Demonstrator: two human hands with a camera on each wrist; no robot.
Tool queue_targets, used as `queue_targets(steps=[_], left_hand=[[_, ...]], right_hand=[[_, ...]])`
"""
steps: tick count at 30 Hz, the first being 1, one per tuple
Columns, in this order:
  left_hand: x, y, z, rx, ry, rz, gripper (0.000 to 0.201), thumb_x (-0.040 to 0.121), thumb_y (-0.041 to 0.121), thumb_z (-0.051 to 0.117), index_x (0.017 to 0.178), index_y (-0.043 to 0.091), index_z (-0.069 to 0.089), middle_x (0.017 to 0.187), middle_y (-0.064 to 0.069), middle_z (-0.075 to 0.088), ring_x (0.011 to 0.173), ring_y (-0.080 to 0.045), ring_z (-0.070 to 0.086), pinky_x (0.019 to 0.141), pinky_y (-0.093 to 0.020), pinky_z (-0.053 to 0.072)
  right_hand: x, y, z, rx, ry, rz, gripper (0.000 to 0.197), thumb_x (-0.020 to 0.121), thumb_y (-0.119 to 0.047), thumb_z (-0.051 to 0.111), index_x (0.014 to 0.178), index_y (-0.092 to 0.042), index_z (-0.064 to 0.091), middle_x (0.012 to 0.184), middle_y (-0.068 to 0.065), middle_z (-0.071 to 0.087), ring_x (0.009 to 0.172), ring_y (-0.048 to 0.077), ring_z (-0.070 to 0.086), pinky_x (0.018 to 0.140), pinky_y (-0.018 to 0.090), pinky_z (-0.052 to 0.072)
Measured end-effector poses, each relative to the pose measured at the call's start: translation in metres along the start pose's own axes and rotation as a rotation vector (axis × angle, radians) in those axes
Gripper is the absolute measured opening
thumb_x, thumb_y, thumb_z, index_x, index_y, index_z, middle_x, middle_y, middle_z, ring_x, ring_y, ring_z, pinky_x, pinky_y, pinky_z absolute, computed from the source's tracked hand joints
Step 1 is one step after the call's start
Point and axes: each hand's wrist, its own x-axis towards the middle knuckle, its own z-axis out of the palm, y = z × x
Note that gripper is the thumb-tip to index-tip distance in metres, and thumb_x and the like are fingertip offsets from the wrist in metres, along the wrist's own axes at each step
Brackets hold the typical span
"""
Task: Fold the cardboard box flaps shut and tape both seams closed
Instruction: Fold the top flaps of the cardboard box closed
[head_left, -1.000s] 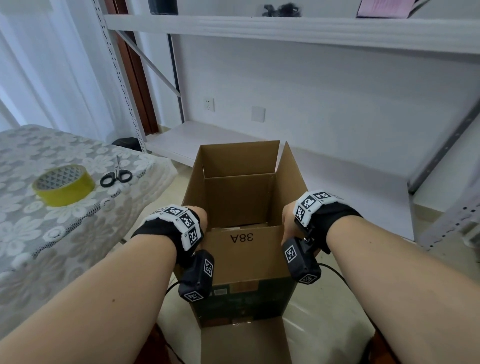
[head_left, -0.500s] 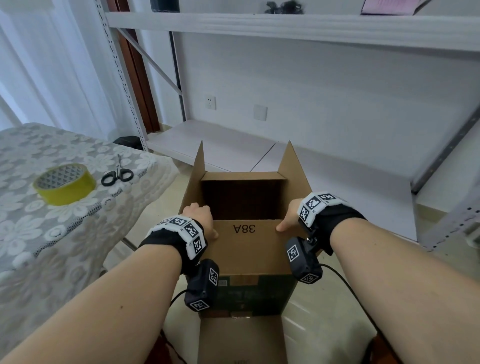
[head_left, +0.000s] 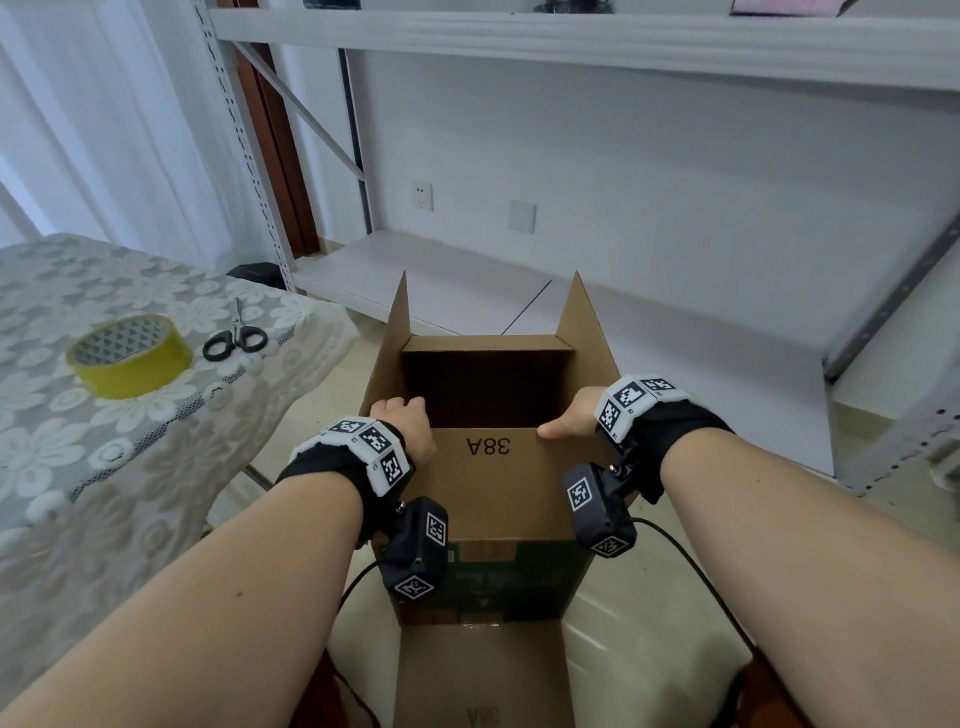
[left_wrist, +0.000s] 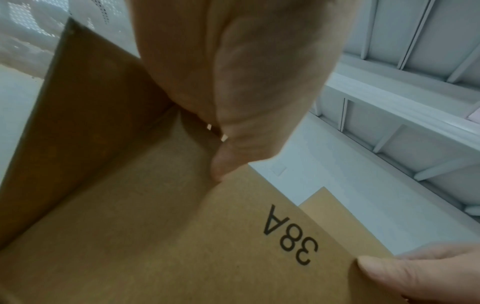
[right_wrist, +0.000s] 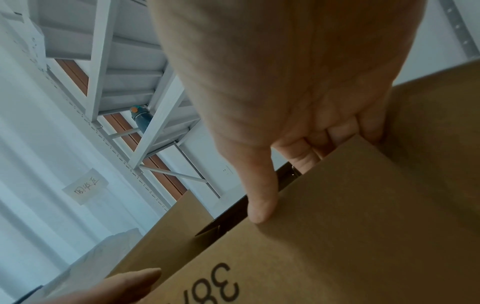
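Far left of the left hand: table (head_left: 78, 467) under a lace cloth (head_left: 171, 415), bearing a yellow tape roll (head_left: 130, 356) with scissors (head_left: 235, 340) just beside it, both well apart from the hands. Behind, white curtain and a brown door frame. Ahead, white metal shelving (head_left: 571, 47) against a white wall, with a low board (head_left: 431, 280) beyond the box. Pale floor (head_left: 311, 405) between table and box, open for passing.

Box (head_left: 488, 587) standing on the floor directly below both hands. Left hand (head_left: 408, 423) gripping the near flap (head_left: 493, 488) at its left corner, fingers curled over the edge, thumb on top. Side flaps (head_left: 396, 332) upright on either side of the hands, points rising past the far wall. Far flap folded inward, level. Dark gap between far flap and near flap's free edge, just ahead of the fingertips. "38A" printed upside down between the hands. Right hand (head_left: 569, 421) gripping the same flap at its right corner, thumb pressed on top, fingers (right_wrist: 337, 137) tucked beneath.

Box interior too dark to read. Nearest flap (head_left: 483, 675) cut off by the bottom of the head view. Green print on the front wall blurred, illegible.
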Motion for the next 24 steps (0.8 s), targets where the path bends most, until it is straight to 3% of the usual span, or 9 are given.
queue_targets(steps=[4, 7, 9, 12, 14, 16, 19, 24], left_hand=[[0.001, 0.002, -0.005, -0.144, 0.167, 0.005, 0.044, 0.086, 0.006, 0.060, 0.129, 0.011, 0.051, 0.127, -0.012, 0.054, 0.118, -0.029, 0.051, 0.098, -0.039, 0.046], [-0.001, 0.003, -0.008, -0.272, 0.263, 0.042, 0.023, 0.082, 0.006, 0.066, 0.103, 0.015, 0.063, 0.113, -0.004, 0.062, 0.107, -0.024, 0.058, 0.089, -0.033, 0.049], [-0.005, 0.008, -0.008, -0.393, 0.299, 0.041, 0.016, 0.081, 0.015, 0.072, 0.092, 0.021, 0.061, 0.104, 0.001, 0.061, 0.103, -0.021, 0.059, 0.089, -0.035, 0.049], [-0.007, 0.019, -0.007, -0.444, 0.431, 0.051, 0.012, 0.092, 0.027, 0.059, 0.103, 0.025, 0.061, 0.101, 0.003, 0.066, 0.103, -0.021, 0.059, 0.105, -0.048, 0.035], [-0.008, 0.027, -0.006, -0.377, 0.500, 0.085, 0.022, 0.098, 0.019, 0.044, 0.110, 0.027, 0.061, 0.092, 0.003, 0.068, 0.099, -0.020, 0.060, 0.112, -0.050, 0.022], [-0.010, 0.033, -0.006, -0.348, 0.498, 0.147, 0.029, 0.098, 0.014, 0.039, 0.115, 0.026, 0.059, 0.093, 0.002, 0.069, 0.097, -0.021, 0.062, 0.109, -0.047, 0.028], [-0.013, 0.034, -0.003, -0.331, 0.418, 0.200, 0.027, 0.097, 0.016, 0.043, 0.120, 0.020, 0.056, 0.104, -0.004, 0.067, 0.097, -0.023, 0.062, 0.087, -0.036, 0.048], [-0.020, 0.040, 0.009, 0.029, 0.330, 0.218, 0.028, 0.092, 0.013, 0.054, 0.120, 0.015, 0.055, 0.118, -0.009, 0.052, 0.108, -0.026, 0.051, 0.084, -0.034, 0.046]], right_hand=[[0.004, -0.004, 0.001, 0.002, 0.042, -0.023, 0.059, 0.097, -0.048, 0.040, 0.132, -0.001, 0.047, 0.135, 0.013, 0.052, 0.124, 0.027, 0.050, 0.101, 0.033, 0.038], [0.005, -0.004, 0.001, -0.007, 0.084, -0.020, 0.051, 0.098, -0.042, 0.043, 0.125, 0.000, 0.052, 0.128, 0.012, 0.057, 0.118, 0.025, 0.055, 0.088, 0.029, 0.040], [0.008, -0.002, 0.001, 0.030, 0.094, -0.010, 0.049, 0.096, -0.042, 0.047, 0.121, 0.000, 0.053, 0.112, 0.011, 0.060, 0.109, 0.025, 0.058, 0.079, 0.029, 0.039], [0.015, -0.001, 0.003, 0.067, 0.137, 0.004, 0.038, 0.093, -0.043, 0.053, 0.094, -0.005, 0.054, 0.076, 0.005, 0.050, 0.068, 0.019, 0.051, 0.064, 0.026, 0.037], [0.019, 0.000, 0.005, 0.096, 0.166, 0.032, 0.043, 0.090, -0.046, 0.057, 0.073, -0.007, 0.046, 0.066, 0.004, 0.044, 0.056, 0.016, 0.042, 0.055, 0.025, 0.034], [0.022, 0.001, 0.007, 0.115, 0.176, 0.034, 0.049, 0.088, -0.047, 0.059, 0.064, -0.010, 0.039, 0.063, 0.004, 0.043, 0.053, 0.016, 0.040, 0.049, 0.025, 0.030], [0.023, 0.002, 0.008, 0.134, 0.195, 0.027, 0.050, 0.086, -0.047, 0.062, 0.061, -0.011, 0.037, 0.060, 0.003, 0.042, 0.052, 0.015, 0.040, 0.047, 0.025, 0.029], [0.023, 0.001, 0.010, 0.132, 0.241, 0.007, 0.047, 0.086, -0.044, 0.063, 0.063, -0.011, 0.039, 0.063, 0.003, 0.045, 0.056, 0.016, 0.044, 0.050, 0.025, 0.033]])
